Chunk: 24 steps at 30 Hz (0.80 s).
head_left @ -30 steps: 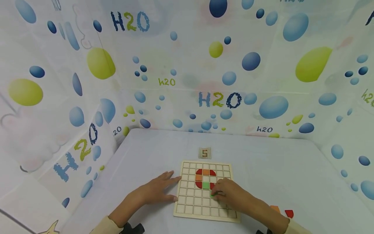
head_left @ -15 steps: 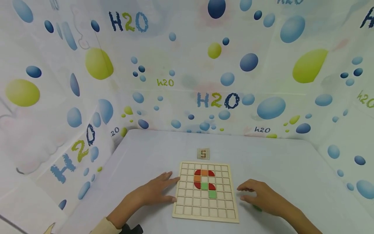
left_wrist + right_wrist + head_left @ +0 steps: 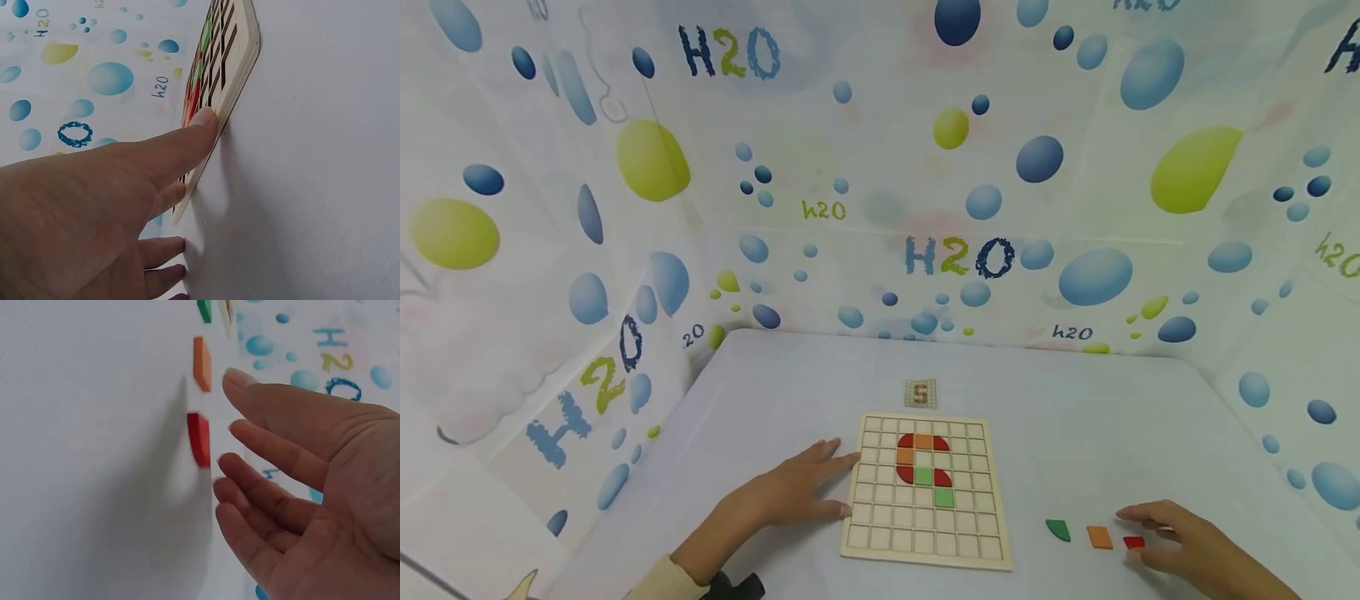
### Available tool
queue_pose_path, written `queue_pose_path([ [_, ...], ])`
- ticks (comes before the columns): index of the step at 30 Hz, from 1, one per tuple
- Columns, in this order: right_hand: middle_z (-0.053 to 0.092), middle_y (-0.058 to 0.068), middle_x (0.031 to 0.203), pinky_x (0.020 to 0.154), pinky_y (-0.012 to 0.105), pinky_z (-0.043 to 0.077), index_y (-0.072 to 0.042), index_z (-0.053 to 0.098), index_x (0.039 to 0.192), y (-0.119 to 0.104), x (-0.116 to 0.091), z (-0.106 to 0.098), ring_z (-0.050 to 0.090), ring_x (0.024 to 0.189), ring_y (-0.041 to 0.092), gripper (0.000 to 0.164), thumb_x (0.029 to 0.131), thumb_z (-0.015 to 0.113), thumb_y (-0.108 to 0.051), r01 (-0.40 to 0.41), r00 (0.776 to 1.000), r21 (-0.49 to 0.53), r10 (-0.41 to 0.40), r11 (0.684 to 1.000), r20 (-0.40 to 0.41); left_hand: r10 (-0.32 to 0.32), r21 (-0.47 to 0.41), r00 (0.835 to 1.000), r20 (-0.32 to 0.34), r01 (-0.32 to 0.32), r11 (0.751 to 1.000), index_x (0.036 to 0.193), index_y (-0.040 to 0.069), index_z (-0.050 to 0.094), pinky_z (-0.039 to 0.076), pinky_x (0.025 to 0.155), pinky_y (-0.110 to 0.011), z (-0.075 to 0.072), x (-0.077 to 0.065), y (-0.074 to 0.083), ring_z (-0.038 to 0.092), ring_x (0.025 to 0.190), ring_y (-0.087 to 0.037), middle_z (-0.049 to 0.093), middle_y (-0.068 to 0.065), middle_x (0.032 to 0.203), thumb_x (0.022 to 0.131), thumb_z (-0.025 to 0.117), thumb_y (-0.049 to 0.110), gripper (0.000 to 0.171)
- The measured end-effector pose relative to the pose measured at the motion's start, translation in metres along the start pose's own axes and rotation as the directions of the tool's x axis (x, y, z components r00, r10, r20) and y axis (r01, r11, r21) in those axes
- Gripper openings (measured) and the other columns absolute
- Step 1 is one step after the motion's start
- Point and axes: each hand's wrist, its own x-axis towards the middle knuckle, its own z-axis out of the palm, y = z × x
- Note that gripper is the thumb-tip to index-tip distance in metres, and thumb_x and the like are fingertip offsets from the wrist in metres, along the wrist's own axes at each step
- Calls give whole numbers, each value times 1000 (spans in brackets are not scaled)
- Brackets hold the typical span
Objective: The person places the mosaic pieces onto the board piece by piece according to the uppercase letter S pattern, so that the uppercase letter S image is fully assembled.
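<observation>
A wooden grid board (image 3: 891,537) lies on the table, with red, orange and light green tiles set in its cells in a curved shape. My left hand (image 3: 790,492) rests against the board's left edge, thumb and fingers spread; the left wrist view shows the thumb touching the rim. To the right of the board, my right hand (image 3: 1183,537) hovers around a red tile (image 3: 1134,542), fingers loosely bent and apart from it. In the right wrist view nothing lies between those fingers. Beside the red tile are an orange square tile (image 3: 1100,537) and a green quarter-round tile (image 3: 1058,530).
Behind the board lies a small pattern card (image 3: 921,393) showing an S-like figure on a grid. A white cloth covers the table (image 3: 790,375). Printed curtains with bubbles stand at the back and sides. A black object (image 3: 737,586) shows by the left wrist.
My right hand has let go of a light green square tile in the board and moved right to the loose tiles. The left hand has stayed at the board's edge.
</observation>
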Motion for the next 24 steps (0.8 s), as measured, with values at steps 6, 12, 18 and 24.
queue_pose_path([
  [6, 63, 13, 132, 98, 64, 56, -7, 67, 135, 17, -3, -1, 60, 112, 28, 64, 87, 85, -46, 38, 999, -75, -36, 996, 28, 10, -7, 1000, -7, -10, 1000, 161, 34, 46, 36, 120, -66, -3, -1, 0, 28, 159, -39, 31, -12, 173, 89, 75, 65, 84],
  [12, 65, 0, 117, 96, 45, 61, -11, 71, 119, 23, 4, 1, 60, 104, 20, 40, 88, 87, -28, 115, 993, -68, -116, 991, -12, 13, -10, 1000, -19, -13, 1000, 161, 33, 46, 36, 121, -64, -4, -3, 2, 27, 160, -38, 30, -13, 173, 89, 76, 63, 83],
  [18, 62, -4, 107, 96, 42, 61, -13, 71, 110, 19, 8, 6, 58, 99, 18, 33, 87, 87, -29, 76, 996, -77, -79, 994, -38, 14, -16, 1000, -22, -14, 1000, 160, 32, 47, 35, 122, -64, -4, -5, 2, 27, 160, -38, 30, -13, 173, 90, 77, 61, 82],
  [24, 61, -2, 106, 93, 40, 62, -11, 70, 112, 12, 9, 7, 57, 98, 18, 40, 86, 88, -36, 69, 997, -78, -72, 995, -31, 14, -14, 1000, -20, -14, 1000, 161, 32, 46, 35, 122, -64, -3, -5, 3, 27, 160, -38, 30, -13, 173, 90, 76, 62, 82],
])
